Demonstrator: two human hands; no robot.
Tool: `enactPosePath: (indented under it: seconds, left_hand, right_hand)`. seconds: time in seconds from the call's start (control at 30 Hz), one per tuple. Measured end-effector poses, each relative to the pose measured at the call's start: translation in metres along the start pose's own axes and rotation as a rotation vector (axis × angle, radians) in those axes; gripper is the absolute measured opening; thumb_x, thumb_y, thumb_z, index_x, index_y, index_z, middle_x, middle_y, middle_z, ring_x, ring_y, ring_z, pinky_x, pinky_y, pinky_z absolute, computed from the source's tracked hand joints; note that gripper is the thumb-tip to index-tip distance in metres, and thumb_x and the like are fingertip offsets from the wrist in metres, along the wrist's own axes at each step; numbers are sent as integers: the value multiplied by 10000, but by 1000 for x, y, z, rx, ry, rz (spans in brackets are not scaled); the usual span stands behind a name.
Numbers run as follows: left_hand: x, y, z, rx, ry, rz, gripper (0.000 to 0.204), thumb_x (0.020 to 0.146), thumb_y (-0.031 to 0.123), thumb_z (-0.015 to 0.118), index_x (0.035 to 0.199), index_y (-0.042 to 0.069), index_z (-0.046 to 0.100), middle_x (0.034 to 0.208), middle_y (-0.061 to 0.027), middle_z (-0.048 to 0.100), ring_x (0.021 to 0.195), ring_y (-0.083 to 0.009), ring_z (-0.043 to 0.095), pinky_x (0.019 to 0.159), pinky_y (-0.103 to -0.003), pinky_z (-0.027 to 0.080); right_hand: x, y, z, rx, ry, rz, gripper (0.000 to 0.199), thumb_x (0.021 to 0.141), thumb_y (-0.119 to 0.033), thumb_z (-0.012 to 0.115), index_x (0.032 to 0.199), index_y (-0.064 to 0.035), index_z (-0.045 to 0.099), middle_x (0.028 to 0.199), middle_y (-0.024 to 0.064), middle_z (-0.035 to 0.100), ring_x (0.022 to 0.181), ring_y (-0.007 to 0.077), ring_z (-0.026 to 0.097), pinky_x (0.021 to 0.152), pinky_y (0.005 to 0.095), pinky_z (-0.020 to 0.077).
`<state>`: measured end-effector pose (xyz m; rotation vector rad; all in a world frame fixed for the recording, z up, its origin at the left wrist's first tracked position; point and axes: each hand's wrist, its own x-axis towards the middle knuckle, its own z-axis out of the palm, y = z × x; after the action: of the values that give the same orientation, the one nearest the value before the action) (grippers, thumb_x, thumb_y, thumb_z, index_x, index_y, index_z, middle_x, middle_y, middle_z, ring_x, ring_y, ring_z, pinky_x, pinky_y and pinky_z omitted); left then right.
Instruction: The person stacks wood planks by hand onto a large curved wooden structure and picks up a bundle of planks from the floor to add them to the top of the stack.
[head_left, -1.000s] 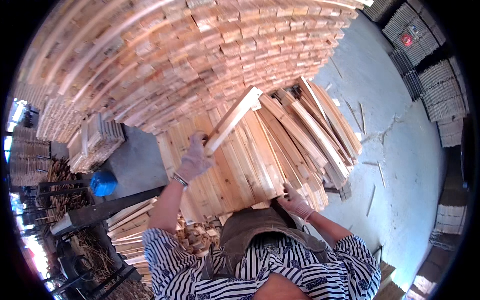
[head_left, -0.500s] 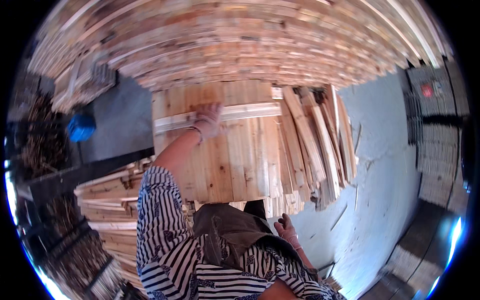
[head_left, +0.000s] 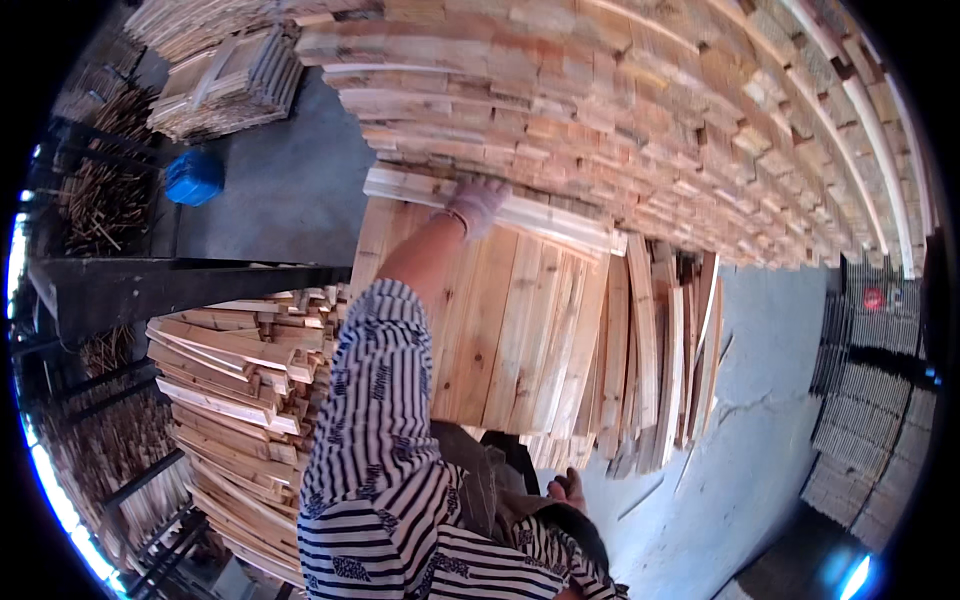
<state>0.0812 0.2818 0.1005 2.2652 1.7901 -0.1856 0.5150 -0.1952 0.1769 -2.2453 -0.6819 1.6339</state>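
Note:
My gloved left hand point(head_left: 478, 203) lies over a pale wooden strip point(head_left: 555, 222), its fingers closed across the strip's top toward the far side. The strip sits crosswise along the far edge of flat boards point(head_left: 490, 325) laid side by side in front of me. Close behind it rises a tall stack of planks point(head_left: 560, 120). Low by my right side, away from the wood, hangs my right hand point(head_left: 567, 490). Its fingers are loosely apart with nothing visible in them, and my clothing hides part of it.
Narrow loose slats point(head_left: 665, 350) lie right of the boards. An uneven pile of wood pieces point(head_left: 225, 400) stands to the left beside a dark beam point(head_left: 200, 290). A blue container point(head_left: 194, 178) and bundled boards point(head_left: 225, 85) are at far left. Grey stacks point(head_left: 865, 400) line the right.
The strip and my left hand have moved away from me to the far edge of the boards. The view has swung left, and my right hand is now more hidden.

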Motion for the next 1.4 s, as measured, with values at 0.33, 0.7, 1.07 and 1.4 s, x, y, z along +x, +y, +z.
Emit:
enactPosePath:
  seconds: [0.33,0.7,1.07,1.4]
  left_hand:
    - [10,-21,11,18,67,114,651,805,212,711,1371,94,411,1289,-194,559,1228,-384,520,1018,-498,438]
    - [36,-37,41,-140,100,258,803,721,175,776,1433,78,418,1418,-222,488,1295,-407,471,1098,-472,396]
    - [-68,111,-22,24,204,107,840,812,257,757,1507,52,332,1423,-237,455,1304,-448,426,1093,-539,353]
    - [-247,338,35,-625,-403,292,582,895,267,699,1381,17,498,1331,-229,552,1198,-386,562,1012,-425,475]
  right_hand:
    - [-25,-30,13,-208,20,-43,741,922,-331,680,1501,-4,353,1332,250,597,1207,322,611,1022,385,484]
    - [-37,-37,13,-180,10,46,756,927,-404,644,1514,-32,347,1367,236,573,1199,332,609,1029,394,474]
    - [166,-157,-98,-808,478,-528,580,808,-171,666,1353,-84,488,1214,182,547,1138,365,572,951,473,479]
    - [234,-190,-130,-682,290,-352,484,849,-206,700,1289,-82,542,1179,128,614,1154,345,563,938,448,543]
